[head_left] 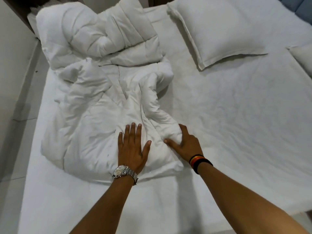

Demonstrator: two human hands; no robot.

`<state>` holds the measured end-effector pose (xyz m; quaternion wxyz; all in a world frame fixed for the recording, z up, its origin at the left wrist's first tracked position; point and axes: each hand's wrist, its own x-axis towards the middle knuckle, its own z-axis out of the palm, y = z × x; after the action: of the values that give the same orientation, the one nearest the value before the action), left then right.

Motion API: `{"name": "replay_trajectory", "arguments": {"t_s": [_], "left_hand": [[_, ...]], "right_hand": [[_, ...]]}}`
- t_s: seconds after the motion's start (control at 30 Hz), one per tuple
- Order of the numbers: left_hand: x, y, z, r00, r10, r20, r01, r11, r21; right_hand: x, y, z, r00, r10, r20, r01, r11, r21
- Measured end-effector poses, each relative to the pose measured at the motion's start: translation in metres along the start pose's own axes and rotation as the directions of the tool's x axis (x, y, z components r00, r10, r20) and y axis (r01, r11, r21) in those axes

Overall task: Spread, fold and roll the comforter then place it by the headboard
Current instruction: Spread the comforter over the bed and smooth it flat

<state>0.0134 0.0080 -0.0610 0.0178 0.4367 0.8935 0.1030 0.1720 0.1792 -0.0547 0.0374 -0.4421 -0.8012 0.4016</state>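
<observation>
Pressing a crumpled comforter (94,105) on the bed (236,124).
Left hand (132,149) lies flat, fingers straight, on the comforter's near end; right hand (185,142) grasps a fold, its fingertips hidden under fabric. Comforter sprawls along the bed's left edge. One pillow (214,29) lies opposite; another (302,56) is cut off.

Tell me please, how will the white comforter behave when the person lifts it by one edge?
The comforter lies crumpled in soft folds, so it will probably sag and drape, not stay stiff. Its puffy quilting suggests it is light for its bulk. The left hand sinks into it slightly, so it likely compresses easily.
</observation>
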Motion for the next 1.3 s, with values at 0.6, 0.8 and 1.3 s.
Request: {"name": "replay_trajectory", "arguments": {"t_s": [0.6, 0.8, 1.3], "left_hand": [[-0.175, 0.11, 0.012, 0.887, 0.293, 0.357, -0.242, 0.953, -0.183], [-0.201, 0.065, 0.024, 0.896, 0.337, 0.288, -0.282, 0.935, -0.214], [-0.149, -0.185, -0.038, 0.902, -0.411, -0.133, 0.363, 0.888, -0.283]], "right_hand": [[-0.251, 0.087, -0.027, 0.886, 0.455, -0.088, -0.427, 0.875, 0.229], [-0.235, 0.083, 0.009, 0.96, 0.07, -0.27, -0.153, 0.941, -0.301], [-0.141, -0.064, 0.123, 0.928, -0.346, 0.139, 0.371, 0.819, -0.439]]}}
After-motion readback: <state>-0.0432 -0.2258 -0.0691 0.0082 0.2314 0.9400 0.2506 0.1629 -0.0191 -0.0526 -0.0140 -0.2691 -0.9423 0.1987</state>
